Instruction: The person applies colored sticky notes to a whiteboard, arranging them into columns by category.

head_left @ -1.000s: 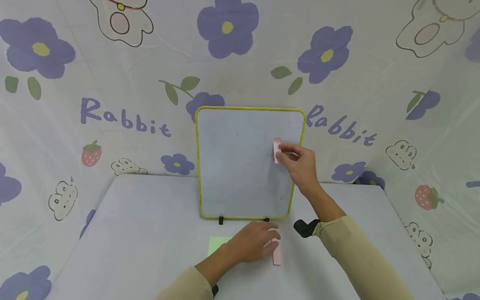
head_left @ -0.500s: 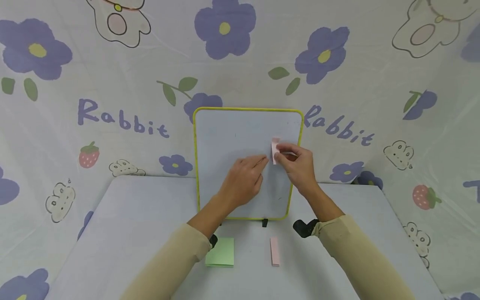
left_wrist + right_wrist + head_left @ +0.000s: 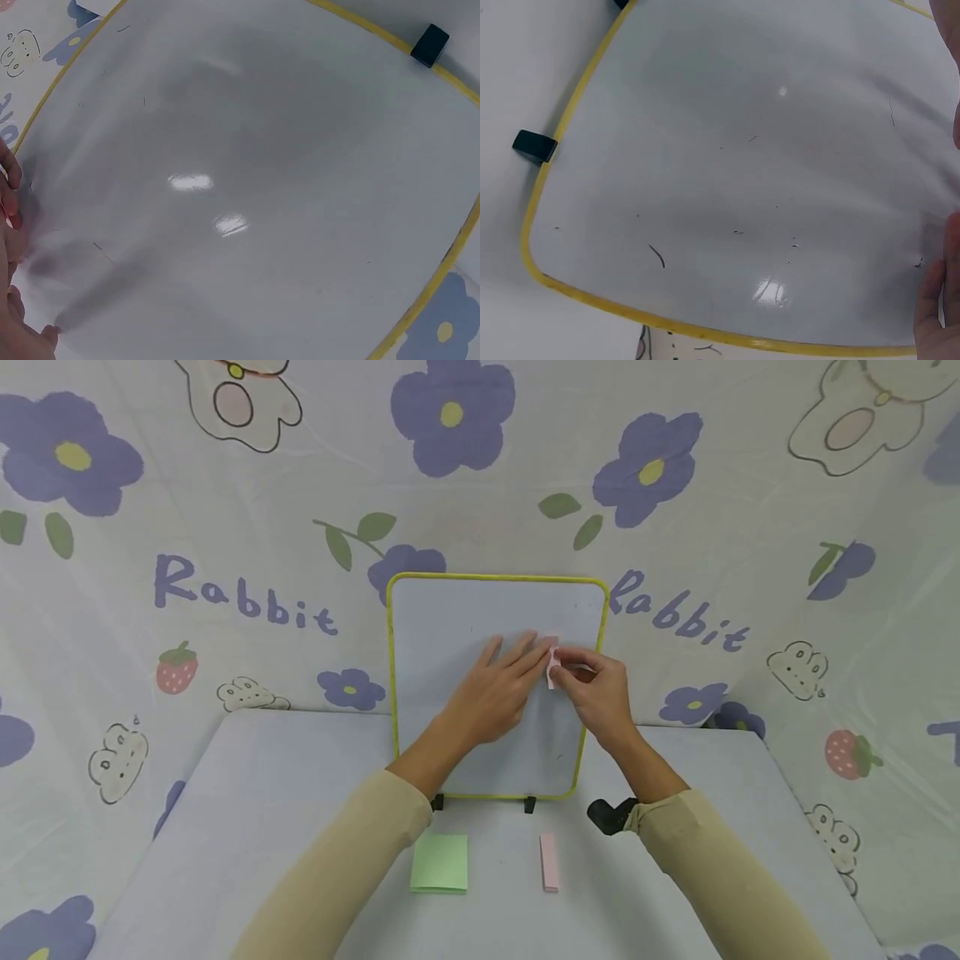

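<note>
Near the right edge of the whiteboard (image 3: 450, 627) — close work going on.
The left hand (image 3: 491, 697) is spreading its fingers; the right hand (image 3: 598, 692) is pinching a pink strip (image 3: 553, 662) below the top right corner.

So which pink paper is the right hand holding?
The pink slip up at the whiteboard, pinched by the right hand. The other pink paper lies on the table, right of the green pad.

Notepad (image 3: 439, 863) left, strip stack (image 3: 549, 862) right, whiteboard (image 3: 450, 635) behind both
</note>
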Demonstrator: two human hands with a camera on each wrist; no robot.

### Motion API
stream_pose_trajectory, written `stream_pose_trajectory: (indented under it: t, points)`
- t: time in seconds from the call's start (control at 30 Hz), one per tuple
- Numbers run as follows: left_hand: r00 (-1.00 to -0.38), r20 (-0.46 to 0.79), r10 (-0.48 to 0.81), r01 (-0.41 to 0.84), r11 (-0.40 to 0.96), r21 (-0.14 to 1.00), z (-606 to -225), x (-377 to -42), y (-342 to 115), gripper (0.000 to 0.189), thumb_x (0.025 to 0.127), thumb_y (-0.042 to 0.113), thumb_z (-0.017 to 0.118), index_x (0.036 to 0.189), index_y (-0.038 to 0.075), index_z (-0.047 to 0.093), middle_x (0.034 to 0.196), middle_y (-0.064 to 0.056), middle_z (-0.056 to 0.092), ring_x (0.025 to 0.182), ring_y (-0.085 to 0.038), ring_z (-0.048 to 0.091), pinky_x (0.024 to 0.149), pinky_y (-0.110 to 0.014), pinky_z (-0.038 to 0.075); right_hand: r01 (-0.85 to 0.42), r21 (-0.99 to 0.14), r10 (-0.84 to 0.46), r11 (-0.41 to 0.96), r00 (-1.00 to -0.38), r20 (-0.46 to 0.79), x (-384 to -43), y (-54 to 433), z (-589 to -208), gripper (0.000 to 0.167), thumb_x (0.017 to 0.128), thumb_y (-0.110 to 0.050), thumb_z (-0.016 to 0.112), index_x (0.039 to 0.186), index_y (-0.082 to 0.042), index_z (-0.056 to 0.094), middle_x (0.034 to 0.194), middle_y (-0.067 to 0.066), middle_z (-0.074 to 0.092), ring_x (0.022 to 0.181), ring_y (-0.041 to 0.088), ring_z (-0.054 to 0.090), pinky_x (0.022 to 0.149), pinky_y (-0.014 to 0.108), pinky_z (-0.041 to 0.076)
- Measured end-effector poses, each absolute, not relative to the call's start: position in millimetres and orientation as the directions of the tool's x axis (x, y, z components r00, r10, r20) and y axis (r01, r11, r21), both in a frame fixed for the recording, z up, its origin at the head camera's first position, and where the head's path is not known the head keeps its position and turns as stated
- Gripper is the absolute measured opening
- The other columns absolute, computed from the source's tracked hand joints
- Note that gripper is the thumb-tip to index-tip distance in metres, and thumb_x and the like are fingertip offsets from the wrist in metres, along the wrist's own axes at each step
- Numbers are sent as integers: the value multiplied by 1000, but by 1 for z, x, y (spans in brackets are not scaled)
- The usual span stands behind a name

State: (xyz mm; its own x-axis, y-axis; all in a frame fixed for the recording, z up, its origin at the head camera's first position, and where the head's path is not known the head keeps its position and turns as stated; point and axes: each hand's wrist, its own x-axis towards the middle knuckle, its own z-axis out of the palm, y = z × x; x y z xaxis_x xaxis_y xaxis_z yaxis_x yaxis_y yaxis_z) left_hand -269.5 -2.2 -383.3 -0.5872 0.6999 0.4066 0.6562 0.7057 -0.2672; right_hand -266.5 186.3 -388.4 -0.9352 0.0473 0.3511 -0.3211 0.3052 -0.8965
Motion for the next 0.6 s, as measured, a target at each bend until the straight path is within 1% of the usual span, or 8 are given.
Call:
stream_pose_trajectory:
  t: [0.07, 0.27, 0.37, 0.43, 0.53, 0.6]
  points:
    - [-592, 403, 698, 645, 710, -283, -382, -271, -1, 54, 107, 17, 50, 160, 10, 41, 169, 0, 36, 157, -23, 33, 123, -55, 31, -320, -898, 49, 303, -936, 350, -267, 186, -389, 27, 95, 0, 72, 120, 10, 72, 119, 29, 72, 92, 10, 70, 78, 10, 54]
    - [-642, 368, 673, 592, 739, -320, -379, -271, 1, 57, 108, 22, 49, 163, 14, 36, 171, 2, 33, 159, -21, 29, 124, -59, 28, -319, -898, 34, 304, -938, 345, -266, 186, -388, 29, 95, 0, 72, 122, 10, 71, 123, 28, 71, 86, -3, 66, 77, 10, 54]
    - [-669, 340, 661, 573, 750, -331, -377, -269, 2, 59, 109, 24, 49, 165, 15, 32, 172, 3, 29, 160, -21, 25, 125, -59, 26, -312, -899, 21, 309, -942, 334, -266, 187, -389, 30, 95, 1, 72, 123, 10, 70, 125, 27, 70, 87, -4, 67, 78, 10, 54]
    - [-683, 327, 653, 565, 756, -330, -376, -268, 3, 60, 109, 26, 49, 165, 16, 31, 173, 4, 28, 160, -20, 25, 125, -60, 26, -309, -895, 10, 322, -944, 330, -266, 187, -390, 31, 95, 1, 72, 124, 10, 70, 126, 27, 70, 90, 2, 70, 79, 9, 54]
    - [-698, 313, 644, 558, 763, -326, -375, -268, 4, 61, 110, 26, 48, 166, 17, 28, 173, 5, 26, 161, -20, 23, 125, -60, 25, -310, -886, 2, 345, -944, 331, -266, 188, -390, 31, 96, 1, 71, 125, 10, 69, 126, 27, 70, 98, 20, 75, 79, 9, 54]
    - [-700, 316, 641, 557, 766, -322, -375, -268, 4, 61, 110, 27, 48, 166, 17, 27, 173, 5, 26, 161, -20, 23, 125, -60, 25, -331, -857, -10, 394, -934, 356, -266, 189, -389, 30, 96, 0, 71, 125, 9, 70, 124, 26, 71, 101, 31, 75, 80, 12, 55]
